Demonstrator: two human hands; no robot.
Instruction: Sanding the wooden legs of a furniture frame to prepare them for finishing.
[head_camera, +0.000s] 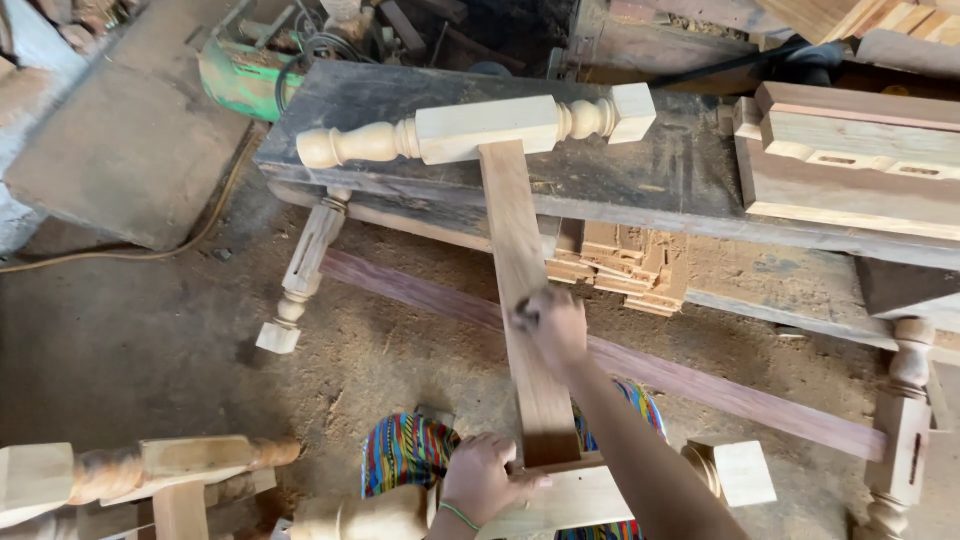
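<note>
On the flat wooden rail joining two turned legs, the right hand presses down, blurred, fingers curled over something too small to tell. The left hand grips the near turned leg by the joint; the far turned leg lies on a dark plank.

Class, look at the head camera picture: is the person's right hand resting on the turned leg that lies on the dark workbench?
No. The right hand presses on the flat wooden rail, well short of the turned leg lying across the dark workbench.
</note>
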